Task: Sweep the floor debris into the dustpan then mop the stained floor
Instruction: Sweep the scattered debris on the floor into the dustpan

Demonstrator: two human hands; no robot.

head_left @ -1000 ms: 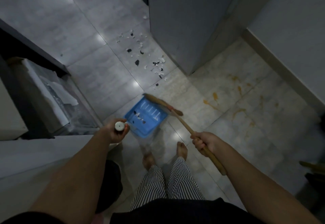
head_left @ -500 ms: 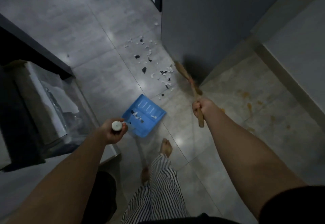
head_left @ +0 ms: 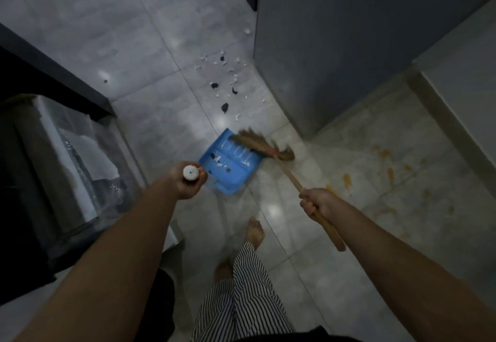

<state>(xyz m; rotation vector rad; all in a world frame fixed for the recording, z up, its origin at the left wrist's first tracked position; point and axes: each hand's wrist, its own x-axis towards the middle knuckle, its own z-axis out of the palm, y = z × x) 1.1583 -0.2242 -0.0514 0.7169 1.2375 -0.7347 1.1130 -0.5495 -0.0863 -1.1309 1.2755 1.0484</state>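
From the head camera, a blue dustpan is seen lying on the grey tiled floor, just ahead of two bare feet. Inside it a few white and dark scraps are scattered across the ridged tray. The mouth of the pan is turned away from the person, toward a loose trail of debris — small white chips and darker flakes — spread over the tiles between the pan and a tall grey cabinet. Orange-brown stains are dotted over the paler tiles to the right, well apart from the pan.

A broom with a wooden stick is laid across the far edge of the pan; its straw head is blurred, and part of it overlaps the rim.

The left hand is closed around the white-capped top of the dustpan's upright handle, the forearm stretched forward and the cap showing between thumb and fingers. The right hand is clamped on the broom's stick about midway — the knuckles are turned to the left, and the end of the stick juts out behind the wrist toward the person. Striped trousers are seen below.
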